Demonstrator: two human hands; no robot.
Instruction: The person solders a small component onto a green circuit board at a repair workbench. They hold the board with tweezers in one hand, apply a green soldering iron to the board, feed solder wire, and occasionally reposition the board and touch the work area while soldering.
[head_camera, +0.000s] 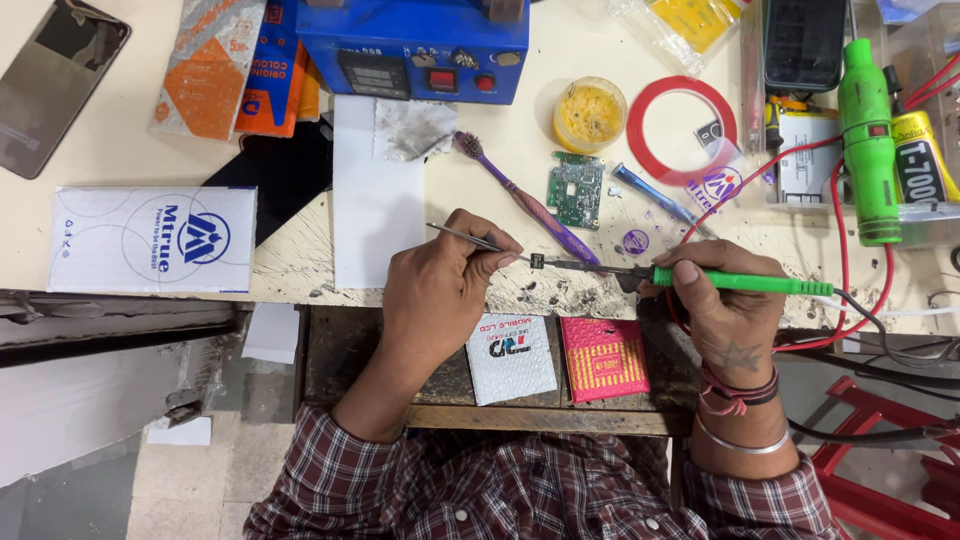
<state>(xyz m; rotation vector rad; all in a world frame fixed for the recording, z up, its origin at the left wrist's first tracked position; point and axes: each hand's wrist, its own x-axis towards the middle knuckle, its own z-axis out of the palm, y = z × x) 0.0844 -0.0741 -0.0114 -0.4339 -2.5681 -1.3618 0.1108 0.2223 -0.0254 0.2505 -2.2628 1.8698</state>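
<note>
Pinching thin tweezers, the left hand is keeping a tiny dark part steady on the scarred bench, while the right hand is gripping a green soldering iron like a pen, its tip reaching that part.

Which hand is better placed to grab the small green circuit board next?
Probably the left hand. Its tweezers are a gripping tool, while the right hand is busy with the soldering iron. The green circuit board lies between them.
</note>
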